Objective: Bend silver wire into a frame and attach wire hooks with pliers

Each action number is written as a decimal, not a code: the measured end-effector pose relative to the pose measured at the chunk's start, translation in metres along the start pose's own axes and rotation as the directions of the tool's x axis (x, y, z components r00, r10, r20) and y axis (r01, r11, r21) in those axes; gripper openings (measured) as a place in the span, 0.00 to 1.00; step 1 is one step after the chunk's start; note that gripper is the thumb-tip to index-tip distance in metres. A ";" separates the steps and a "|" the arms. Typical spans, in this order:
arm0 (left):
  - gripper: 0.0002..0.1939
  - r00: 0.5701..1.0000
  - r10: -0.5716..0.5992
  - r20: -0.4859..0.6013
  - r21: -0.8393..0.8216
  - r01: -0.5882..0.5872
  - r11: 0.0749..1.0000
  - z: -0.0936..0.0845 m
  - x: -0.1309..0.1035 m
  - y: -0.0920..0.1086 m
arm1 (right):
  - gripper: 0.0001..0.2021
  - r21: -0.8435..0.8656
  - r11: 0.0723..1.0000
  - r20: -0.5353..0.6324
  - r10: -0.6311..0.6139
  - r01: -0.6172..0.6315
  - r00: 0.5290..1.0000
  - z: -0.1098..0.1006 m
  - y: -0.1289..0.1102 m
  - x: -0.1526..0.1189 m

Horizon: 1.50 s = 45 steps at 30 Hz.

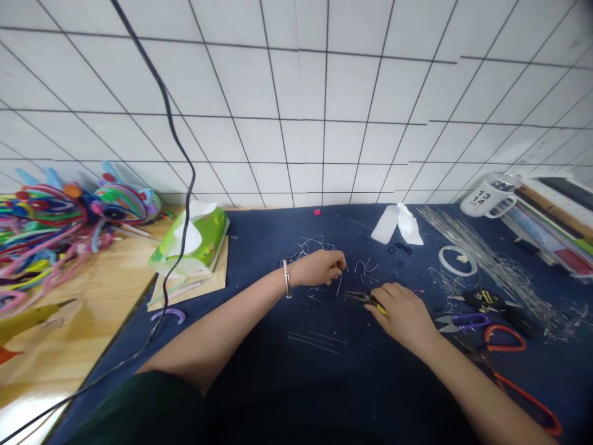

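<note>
My left hand (322, 267), with a silver bangle at the wrist, is closed in a pinch over the dark blue cloth. A thin bent wire (339, 284) hangs from its fingertips. My right hand (403, 312) grips needle-nose pliers (357, 297) with yellow handles; their tips point left, just below the wire and apart from it. Several bent wire pieces (365, 267) lie around the two hands, some curved like hooks. Behind my left wrist is a loose tangle of wire (306, 246). Straight wire lengths (315, 340) rest nearer to me.
On the right are a wire bundle (491, 259), a wire coil (442, 259), purple scissors (466, 321), orange-handled shears (509, 346) and a white mug (484, 199). A green tissue pack (208, 238) stands left, crossed by a black cable (173, 123). Colourful pipe cleaners (41, 247) fill the far left.
</note>
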<state>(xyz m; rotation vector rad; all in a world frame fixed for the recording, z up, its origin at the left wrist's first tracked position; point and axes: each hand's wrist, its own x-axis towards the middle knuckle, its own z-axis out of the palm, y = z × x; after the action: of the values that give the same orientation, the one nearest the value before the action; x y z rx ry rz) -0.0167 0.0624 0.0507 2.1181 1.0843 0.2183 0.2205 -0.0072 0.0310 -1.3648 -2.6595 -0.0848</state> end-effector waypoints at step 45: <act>0.09 0.990 -0.097 0.103 -0.570 0.138 0.810 0.008 0.006 -0.005 | 0.08 -0.260 0.957 -0.222 -0.187 0.127 0.957 -0.008 0.000 -0.001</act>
<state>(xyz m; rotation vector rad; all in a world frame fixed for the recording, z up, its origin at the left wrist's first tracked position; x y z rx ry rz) -0.0130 0.0645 0.0406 1.4947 0.9527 0.3622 0.2215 -0.0089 0.0385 -1.1121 -2.6050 -0.5771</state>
